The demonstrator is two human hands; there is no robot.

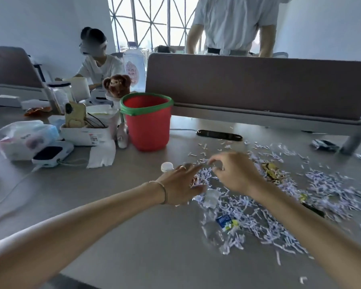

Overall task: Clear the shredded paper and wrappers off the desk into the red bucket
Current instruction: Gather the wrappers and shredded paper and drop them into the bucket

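Shredded pale-lilac paper strips (258, 207) lie scattered over the grey bench (146, 236), right of the red plastic bucket (147, 124). The right hand (234, 174) pinches a few strips; the left hand (180, 185), fingers spread, apparently corrals the pile's edge.

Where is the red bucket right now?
In the head view the red bucket stands upright on the desk, left of centre, beyond the left hand, beside the divider panel.
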